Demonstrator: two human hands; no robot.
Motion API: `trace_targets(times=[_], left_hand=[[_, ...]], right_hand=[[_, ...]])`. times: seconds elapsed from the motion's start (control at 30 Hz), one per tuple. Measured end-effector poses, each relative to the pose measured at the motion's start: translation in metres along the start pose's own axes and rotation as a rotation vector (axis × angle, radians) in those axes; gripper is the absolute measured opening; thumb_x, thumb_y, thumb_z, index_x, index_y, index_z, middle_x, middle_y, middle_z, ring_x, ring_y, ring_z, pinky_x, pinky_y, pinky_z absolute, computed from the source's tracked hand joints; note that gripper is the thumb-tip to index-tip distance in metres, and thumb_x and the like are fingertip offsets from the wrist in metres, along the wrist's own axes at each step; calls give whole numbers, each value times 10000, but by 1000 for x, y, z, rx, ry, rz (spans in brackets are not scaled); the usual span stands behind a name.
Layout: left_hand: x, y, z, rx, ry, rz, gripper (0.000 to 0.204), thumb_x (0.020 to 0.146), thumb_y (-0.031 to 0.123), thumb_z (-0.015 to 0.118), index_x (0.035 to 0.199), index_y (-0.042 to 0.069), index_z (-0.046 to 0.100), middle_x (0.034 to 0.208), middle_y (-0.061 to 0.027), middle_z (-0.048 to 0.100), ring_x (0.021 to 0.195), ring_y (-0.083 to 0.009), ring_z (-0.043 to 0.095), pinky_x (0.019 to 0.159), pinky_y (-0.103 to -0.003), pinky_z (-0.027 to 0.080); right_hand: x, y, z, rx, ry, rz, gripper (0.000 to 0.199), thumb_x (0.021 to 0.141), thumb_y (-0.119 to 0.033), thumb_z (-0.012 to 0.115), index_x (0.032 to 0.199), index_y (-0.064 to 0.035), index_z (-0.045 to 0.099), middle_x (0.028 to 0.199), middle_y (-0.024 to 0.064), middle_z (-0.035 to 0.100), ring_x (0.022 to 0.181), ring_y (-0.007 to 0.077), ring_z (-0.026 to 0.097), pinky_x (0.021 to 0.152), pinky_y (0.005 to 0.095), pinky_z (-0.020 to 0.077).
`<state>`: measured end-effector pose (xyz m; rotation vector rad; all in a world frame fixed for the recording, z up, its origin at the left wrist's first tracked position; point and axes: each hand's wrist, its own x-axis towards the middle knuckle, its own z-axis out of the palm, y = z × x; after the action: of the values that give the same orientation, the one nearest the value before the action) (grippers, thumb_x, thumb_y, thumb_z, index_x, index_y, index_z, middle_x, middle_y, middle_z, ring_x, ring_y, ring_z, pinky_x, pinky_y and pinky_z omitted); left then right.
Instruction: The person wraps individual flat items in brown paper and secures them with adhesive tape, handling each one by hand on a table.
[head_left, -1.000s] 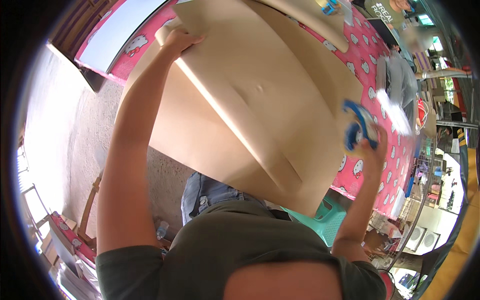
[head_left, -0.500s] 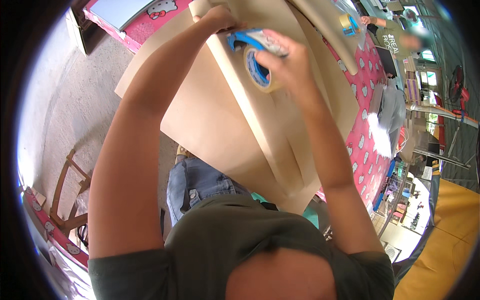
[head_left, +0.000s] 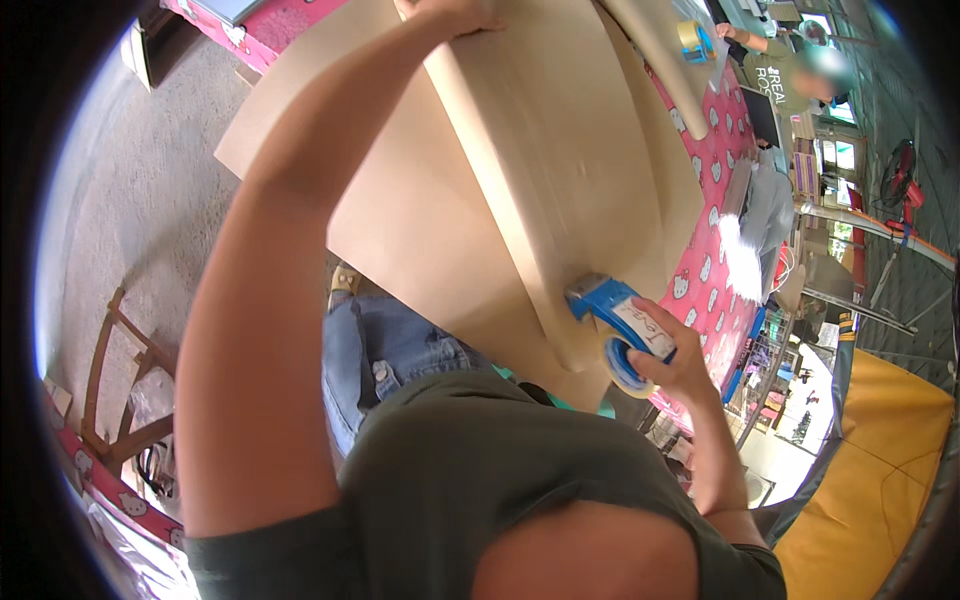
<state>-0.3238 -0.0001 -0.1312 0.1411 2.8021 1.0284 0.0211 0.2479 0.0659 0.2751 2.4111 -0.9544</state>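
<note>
A large sheet of brown paper [head_left: 410, 230] lies over the table, with a long rolled fold [head_left: 480, 170] running from the far side toward me. At the far end, my left hand [head_left: 455, 15] bends over the fold and holds it down, partly cut off by the upper edge of the view. My right hand [head_left: 680, 355] grips a blue tape dispenser [head_left: 625, 315] with a roll of tape [head_left: 615, 360] in it. The dispenser's head is at the near end of the fold, on its right side. Whether a strip of tape runs along the paper, I cannot tell.
Beneath the paper is a pink patterned tablecloth [head_left: 715, 165]. A brown paper tube [head_left: 665, 75] and another blue tape dispenser [head_left: 695, 42] lie at the far right. Beyond them is another person [head_left: 785, 75]. A wooden frame [head_left: 105, 370] stands on the floor at left.
My right hand has moved the tape dispenser toward me and to the right, from near my left hand down to the fold's near end. My left hand stays at the far end.
</note>
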Motion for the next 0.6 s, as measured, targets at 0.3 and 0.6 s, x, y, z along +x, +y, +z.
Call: trace_targets(times=[0.3,0.6], left_hand=[[-23,16,-28,-68,-99,-133,448,714,487,644,1006,148,649,1003,-44,645,981,-261,593,1031,-553,102],[-24,3,-19,-11,65,-125,711,642,586,660,1157,112,536,1083,-76,598,986,-244,581,1013,-546,153]], right_hand=[[201,-81,-35,-336,-472,757,236,646,-303,629,783,-112,659,835,17,620,740,157,587,646,313,489],[-75,87,-73,-272,-242,619,397,648,-240,712,966,-10,657,826,73,663,713,161,604,642,286,465]])
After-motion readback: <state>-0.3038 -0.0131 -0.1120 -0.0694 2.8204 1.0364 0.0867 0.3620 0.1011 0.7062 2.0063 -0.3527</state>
